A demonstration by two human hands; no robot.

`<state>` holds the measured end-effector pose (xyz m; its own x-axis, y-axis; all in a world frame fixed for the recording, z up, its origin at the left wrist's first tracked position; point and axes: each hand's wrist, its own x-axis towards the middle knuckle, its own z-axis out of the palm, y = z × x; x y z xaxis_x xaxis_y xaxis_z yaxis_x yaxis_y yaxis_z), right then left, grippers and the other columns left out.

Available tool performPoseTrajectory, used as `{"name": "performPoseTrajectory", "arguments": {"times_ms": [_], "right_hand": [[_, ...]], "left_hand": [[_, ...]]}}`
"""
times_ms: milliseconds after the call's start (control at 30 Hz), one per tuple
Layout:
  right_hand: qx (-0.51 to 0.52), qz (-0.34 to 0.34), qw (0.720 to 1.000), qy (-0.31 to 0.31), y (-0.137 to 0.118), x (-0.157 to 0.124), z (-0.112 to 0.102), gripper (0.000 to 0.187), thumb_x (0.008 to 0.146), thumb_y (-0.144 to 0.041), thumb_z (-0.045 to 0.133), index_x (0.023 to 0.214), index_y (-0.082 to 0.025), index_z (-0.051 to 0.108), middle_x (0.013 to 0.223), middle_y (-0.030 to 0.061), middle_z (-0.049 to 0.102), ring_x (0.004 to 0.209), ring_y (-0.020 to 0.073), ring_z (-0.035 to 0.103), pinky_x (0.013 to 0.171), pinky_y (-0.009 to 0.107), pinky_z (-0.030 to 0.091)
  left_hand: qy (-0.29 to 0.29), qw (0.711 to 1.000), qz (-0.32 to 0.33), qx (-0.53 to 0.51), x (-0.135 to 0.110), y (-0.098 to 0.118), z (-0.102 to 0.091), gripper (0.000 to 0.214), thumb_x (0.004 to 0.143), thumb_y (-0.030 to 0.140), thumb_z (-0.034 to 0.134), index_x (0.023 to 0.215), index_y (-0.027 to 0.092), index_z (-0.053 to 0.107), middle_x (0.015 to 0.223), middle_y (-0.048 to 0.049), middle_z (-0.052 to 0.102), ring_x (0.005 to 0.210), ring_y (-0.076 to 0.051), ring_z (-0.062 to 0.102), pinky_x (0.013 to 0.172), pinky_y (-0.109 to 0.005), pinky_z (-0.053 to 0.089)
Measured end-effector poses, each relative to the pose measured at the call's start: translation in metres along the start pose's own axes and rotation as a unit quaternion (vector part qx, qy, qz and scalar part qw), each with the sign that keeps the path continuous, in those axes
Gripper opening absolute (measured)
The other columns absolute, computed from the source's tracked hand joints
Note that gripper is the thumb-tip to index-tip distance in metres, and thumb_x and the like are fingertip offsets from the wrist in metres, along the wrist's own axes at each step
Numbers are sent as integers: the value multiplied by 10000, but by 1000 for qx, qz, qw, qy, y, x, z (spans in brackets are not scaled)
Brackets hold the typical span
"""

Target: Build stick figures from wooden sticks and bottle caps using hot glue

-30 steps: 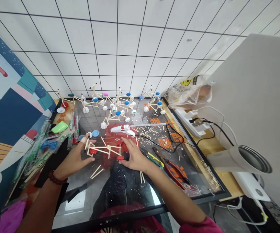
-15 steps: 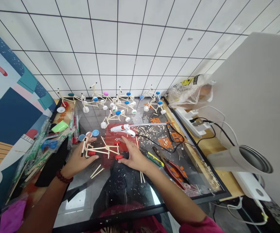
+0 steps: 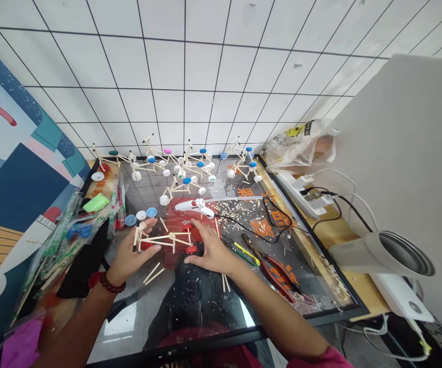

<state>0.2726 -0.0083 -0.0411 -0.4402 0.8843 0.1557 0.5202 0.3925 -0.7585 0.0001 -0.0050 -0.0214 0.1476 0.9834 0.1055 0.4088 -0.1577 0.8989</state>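
Observation:
A small tricycle model (image 3: 172, 237) made of wooden sticks lies low over the glass tabletop, its handlebar end to the left. Two red caps (image 3: 191, 250) serve as wheels at its right end. My left hand (image 3: 131, 258) is closed round the handlebar end, with thumb and fingers on either side; a red cap there is partly hidden. At the other end, my right hand (image 3: 213, 251) curves round the red wheels, thumb and fingers spread apart; whether it touches them is unclear. Beyond the model lies a white glue gun (image 3: 195, 206) with a clear glue stick.
Several finished stick tricycles (image 3: 187, 181) stand along the tiled wall. Loose caps (image 3: 152, 212) lie beyond my left hand. To the right are pliers (image 3: 274, 271), a yellow-green cutter (image 3: 248, 252), wood scraps and a black cord. Bagged sticks (image 3: 63, 240) fill the left side.
The handlebar end of the model has turned slightly, and my left hand has shifted a little to the right with it. My right thumb sits slightly farther from the near red wheel.

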Motion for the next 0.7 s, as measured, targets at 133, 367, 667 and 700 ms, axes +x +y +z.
{"name": "performPoseTrajectory", "arguments": {"times_ms": [133,367,667,700], "right_hand": [[29,-21,998,47,-7,-1,1,773,713,-415,824,1336,-189,427,1479,209,445,1386,328,428,1104,514,359],[26,-73,990,121,-18,2,2,252,788,-295,727,965,-226,562,1426,140,528,1339,278,473,1095,493,359],[-6,-120,986,119,-19,7,6,168,830,-294,700,989,-244,682,1262,76,674,1273,266,535,1075,493,374],[-5,-124,985,119,-19,7,7,167,841,-295,693,1000,-245,689,1253,75,681,1269,266,540,1073,495,376]], "left_hand": [[23,999,13,-20,-2,9,5,322,810,410,704,1044,192,668,1351,-128,598,1211,-293,596,1011,-436,500],[14,1000,16,-4,-3,11,8,199,831,390,676,863,193,684,1347,-115,596,1172,-285,616,1042,-466,472],[-4,1000,20,7,-4,11,12,217,854,398,651,794,192,684,1301,-112,626,1131,-275,638,1039,-470,478],[-6,1000,18,7,-4,13,12,226,854,406,651,794,191,686,1296,-116,628,1115,-275,644,1027,-473,487]]}}
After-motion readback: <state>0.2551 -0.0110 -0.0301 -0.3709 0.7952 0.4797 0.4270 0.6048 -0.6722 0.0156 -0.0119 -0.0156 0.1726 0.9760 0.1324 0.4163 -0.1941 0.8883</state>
